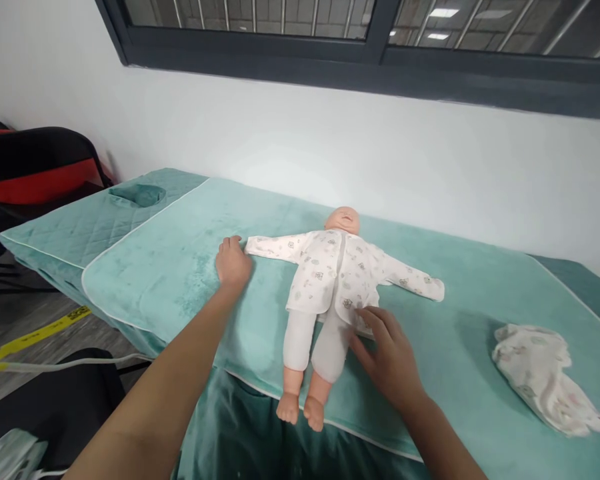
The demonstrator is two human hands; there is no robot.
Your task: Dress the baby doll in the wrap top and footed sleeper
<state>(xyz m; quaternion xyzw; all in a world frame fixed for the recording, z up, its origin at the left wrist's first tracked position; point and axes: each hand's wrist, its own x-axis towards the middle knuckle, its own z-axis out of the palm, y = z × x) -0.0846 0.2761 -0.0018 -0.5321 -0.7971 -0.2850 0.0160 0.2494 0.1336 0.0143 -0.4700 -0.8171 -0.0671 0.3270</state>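
Head view: left hand (pixel 233 261) curls beside a white printed cloth jacket (pixel 314 275), grip unclear. Half-open right hand (pixel 360 332) only touches its hem.

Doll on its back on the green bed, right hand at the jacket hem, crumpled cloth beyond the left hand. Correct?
Wrong side: the head view shows the crumpled cloth beyond the right hand. The doll is on its back on the green bed, that hand at the jacket hem.
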